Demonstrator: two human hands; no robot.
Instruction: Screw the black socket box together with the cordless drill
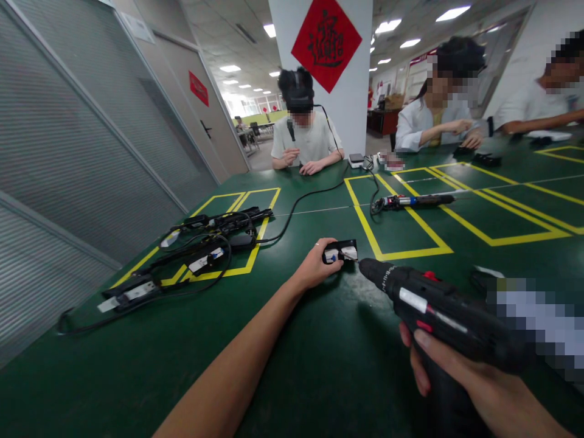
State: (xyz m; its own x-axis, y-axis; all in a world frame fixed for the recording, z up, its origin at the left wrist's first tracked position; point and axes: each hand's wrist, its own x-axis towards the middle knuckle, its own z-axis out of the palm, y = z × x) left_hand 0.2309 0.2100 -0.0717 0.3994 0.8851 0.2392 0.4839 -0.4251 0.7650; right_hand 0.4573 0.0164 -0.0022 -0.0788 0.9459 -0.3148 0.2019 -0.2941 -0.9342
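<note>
My left hand (319, 265) is closed around a small black box-like part (349, 250) with white and blue pieces inside, held at the table's middle. In my right hand (449, 359) is a black cordless drill (438, 304) with red details, its grip wrapped by my fingers. The drill's chuck points left, with its tip at the right edge of the black part. Whether the bit touches the part, I cannot tell. Both hands are over the green table (292, 353).
Black power adapters with tangled cables (214, 243) lie on the left inside yellow tape outlines. A pen-like electric tool (415, 201) with a cord lies beyond the drill. One person (306, 137) sits opposite; two more sit at the far right. A blurred-out item (538, 322) lies at right.
</note>
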